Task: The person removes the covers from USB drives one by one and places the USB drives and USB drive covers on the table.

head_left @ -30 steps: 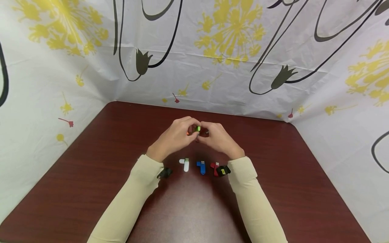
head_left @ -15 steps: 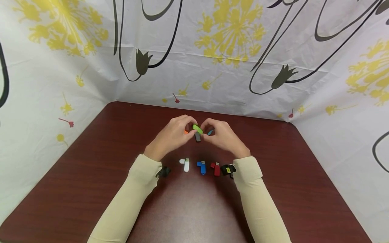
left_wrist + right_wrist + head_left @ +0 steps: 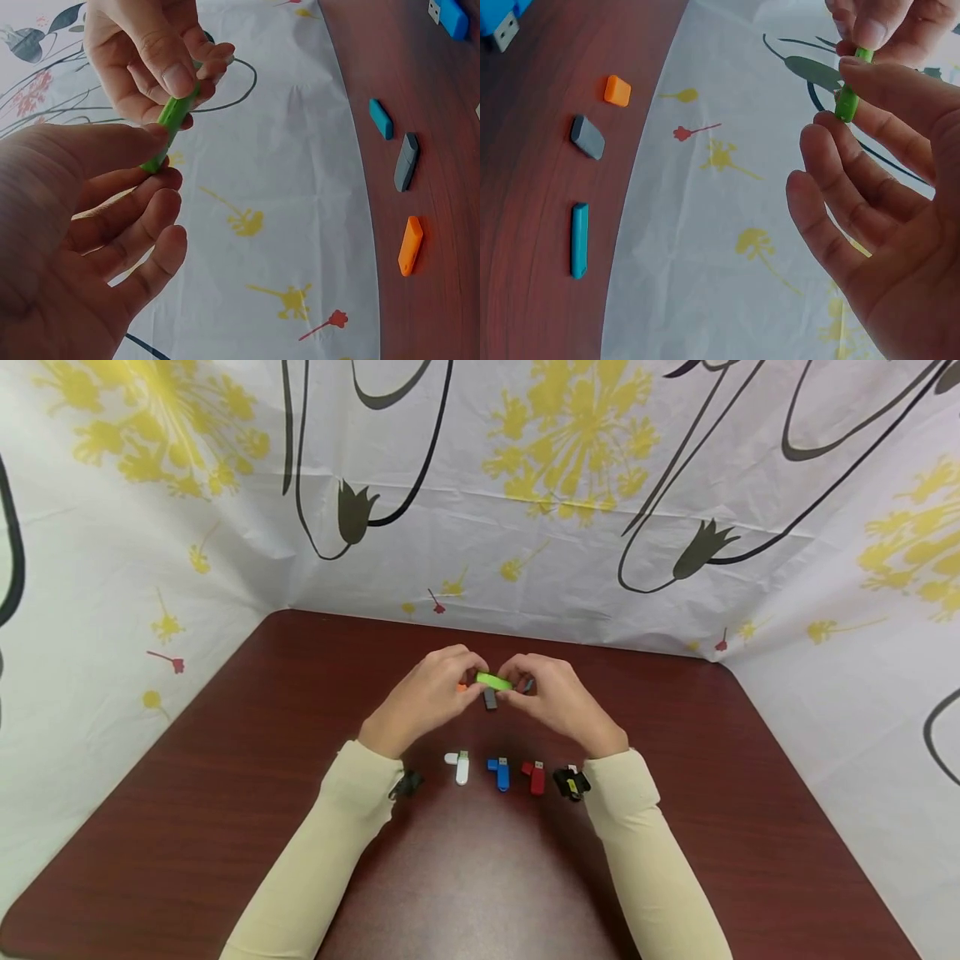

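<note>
My left hand [image 3: 429, 697] and right hand [image 3: 558, 697] meet above the far middle of the table. Between them is a slim green USB stick [image 3: 494, 681], held level in the head view. Thumb and fingers of the left hand pinch one end. The right hand pinches the other end, its fingertips covering part of the stick, as the left wrist view shows. Below lie an orange stick [image 3: 410, 246], a grey stick [image 3: 406, 162] with a seam, and a teal stick [image 3: 381, 118], all apart from the hands.
Nearer on the dark red table [image 3: 675, 827] lie white [image 3: 462, 770], blue [image 3: 503, 776] and red [image 3: 537, 780] USB sticks, connectors bare, caps beside them. Another stick is mostly hidden by the right wrist camera [image 3: 573, 784]. A patterned white cloth [image 3: 465, 568] surrounds the table.
The green USB stick has turned from end-on to lengthwise between the hands. My right hand has shifted slightly right, uncovering the grey stick beneath; the left hand has barely moved.
</note>
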`<state>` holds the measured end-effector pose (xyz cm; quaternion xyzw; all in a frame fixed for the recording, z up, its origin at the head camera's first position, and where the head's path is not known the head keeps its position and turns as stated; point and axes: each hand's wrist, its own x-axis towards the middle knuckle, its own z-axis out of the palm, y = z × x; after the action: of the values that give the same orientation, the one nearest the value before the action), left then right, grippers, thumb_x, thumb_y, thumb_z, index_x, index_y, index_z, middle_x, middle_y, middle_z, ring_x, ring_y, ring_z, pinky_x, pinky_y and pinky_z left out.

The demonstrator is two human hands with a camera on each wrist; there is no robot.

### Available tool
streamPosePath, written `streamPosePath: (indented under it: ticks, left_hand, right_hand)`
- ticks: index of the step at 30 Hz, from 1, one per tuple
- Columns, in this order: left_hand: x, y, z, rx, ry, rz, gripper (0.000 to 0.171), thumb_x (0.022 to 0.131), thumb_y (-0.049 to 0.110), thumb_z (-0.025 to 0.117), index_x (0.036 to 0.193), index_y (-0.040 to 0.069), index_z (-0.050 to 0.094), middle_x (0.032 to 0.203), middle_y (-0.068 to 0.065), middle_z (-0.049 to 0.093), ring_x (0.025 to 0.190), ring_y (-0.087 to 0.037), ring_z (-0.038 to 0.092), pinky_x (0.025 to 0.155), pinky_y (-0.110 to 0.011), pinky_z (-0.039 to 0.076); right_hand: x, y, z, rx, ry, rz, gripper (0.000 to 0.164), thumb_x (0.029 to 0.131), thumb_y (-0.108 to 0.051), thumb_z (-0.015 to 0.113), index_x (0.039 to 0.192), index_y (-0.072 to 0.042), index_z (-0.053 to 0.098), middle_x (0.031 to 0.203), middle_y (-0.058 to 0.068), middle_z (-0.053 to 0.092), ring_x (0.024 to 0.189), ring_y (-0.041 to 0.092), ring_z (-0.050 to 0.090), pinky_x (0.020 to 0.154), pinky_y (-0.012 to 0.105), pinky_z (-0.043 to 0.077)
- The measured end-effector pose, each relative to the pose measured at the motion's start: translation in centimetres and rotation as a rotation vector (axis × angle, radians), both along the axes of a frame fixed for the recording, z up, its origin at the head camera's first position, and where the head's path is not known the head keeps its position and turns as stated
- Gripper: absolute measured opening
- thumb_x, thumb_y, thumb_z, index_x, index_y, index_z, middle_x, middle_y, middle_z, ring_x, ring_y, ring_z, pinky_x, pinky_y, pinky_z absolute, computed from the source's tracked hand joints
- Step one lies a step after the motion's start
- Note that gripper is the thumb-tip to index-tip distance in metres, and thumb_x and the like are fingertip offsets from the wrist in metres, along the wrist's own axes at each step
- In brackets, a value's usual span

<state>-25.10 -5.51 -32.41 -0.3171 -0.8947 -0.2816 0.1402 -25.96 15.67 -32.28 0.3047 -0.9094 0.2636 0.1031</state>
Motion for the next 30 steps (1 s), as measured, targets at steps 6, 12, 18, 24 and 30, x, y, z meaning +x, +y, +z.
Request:
streamPosePath:
  ticks: [6,12,18,24,30]
  left_hand:
    - [0.1,0.8,0.1,-0.041,-0.036,-0.005,0.022,0.088,0.021,0.071,0.105,0.008,0.071,0.093,-0.003,0.062,0.077,-0.012,0.055,0.065,-0.026,0.054]
    - [0.2,1.5,0.6,-0.045,-0.066,0.0,0.017,0.089,0.021,0.07,0.101,0.009,0.071,0.093,-0.004,0.064,0.073,-0.011,0.054,0.062,-0.025,0.053]
    - [0.3,2.7,1.0,-0.055,-0.094,0.015,0.017,0.091,0.022,0.067,0.102,0.009,0.071,0.093,-0.004,0.064,0.071,-0.01,0.055,0.061,-0.024,0.053]
    - [0.2,3.5,1.3,-0.04,-0.087,0.024,0.022,0.091,0.022,0.067,0.108,0.008,0.07,0.095,-0.005,0.062,0.074,-0.012,0.054,0.064,-0.024,0.053]
    - [0.1,3.7,1.3,-0.014,-0.09,-0.002,0.02,0.092,0.022,0.066,0.106,0.008,0.069,0.091,-0.003,0.06,0.072,-0.012,0.054,0.061,-0.024,0.053]
  right_hand:
    - [0.4,0.6,0.1,0.026,0.056,-0.004,0.012,0.084,-0.025,0.075,0.093,-0.019,0.068,0.088,-0.004,0.065,0.078,0.01,0.057,0.069,0.035,0.056]
    - [0.7,1.1,0.3,0.035,0.09,-0.005,0.014,0.084,-0.023,0.076,0.096,-0.019,0.07,0.09,-0.004,0.064,0.078,0.008,0.055,0.068,0.033,0.055]
    - [0.8,1.8,0.3,0.042,0.114,-0.026,0.015,0.084,-0.02,0.075,0.097,-0.018,0.07,0.091,-0.002,0.063,0.078,0.009,0.054,0.065,0.031,0.052]
    - [0.8,2.4,0.4,0.037,0.143,-0.032,0.016,0.084,-0.02,0.075,0.098,-0.016,0.07,0.092,-0.001,0.064,0.077,0.014,0.056,0.063,0.031,0.051]
    - [0.7,2.9,0.6,0.03,0.17,-0.033,0.015,0.083,-0.018,0.076,0.097,-0.016,0.07,0.09,-0.001,0.064,0.077,0.015,0.056,0.063,0.032,0.05]
